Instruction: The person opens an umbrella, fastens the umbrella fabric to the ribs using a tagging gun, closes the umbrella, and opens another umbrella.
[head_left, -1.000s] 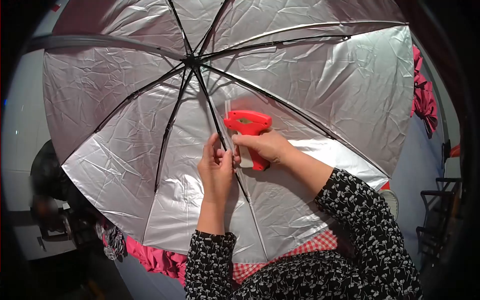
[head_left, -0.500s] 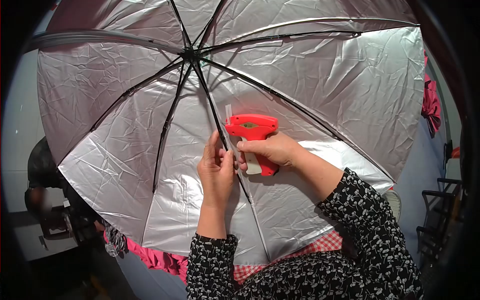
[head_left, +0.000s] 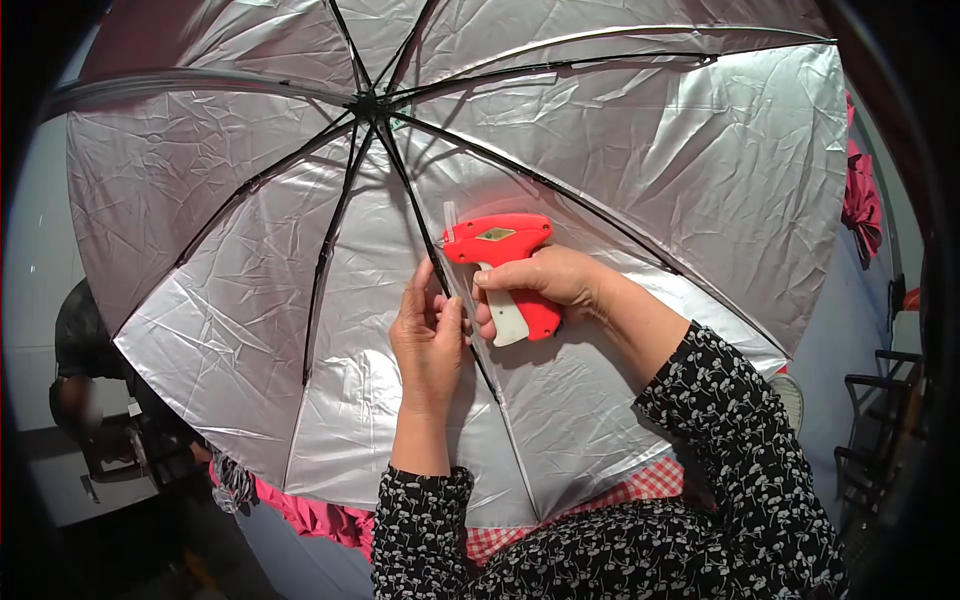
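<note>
1. Umbrella [head_left: 375, 240]: open, underside up, beneath both hands; hub [head_left: 370, 106] at eleven o'clock from them.
2. Rib [head_left: 420, 222]: pinched by the left hand [head_left: 430, 350]. Steadiness advised.
3. Gun [head_left: 500, 240]: grasped by the right hand [head_left: 565, 275], tip toward nine o'clock; contact unclear. Recommended: square aim, fingertips clear.

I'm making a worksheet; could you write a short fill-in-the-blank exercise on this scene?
The gun-shaped tool is mostly ____.
It sits in the person's ____ hand.
The silvery-lined umbrella is spread ____.
Both sleeves carry a pale print on ____ cloth.
Missing words: red; right; open; black.
</note>
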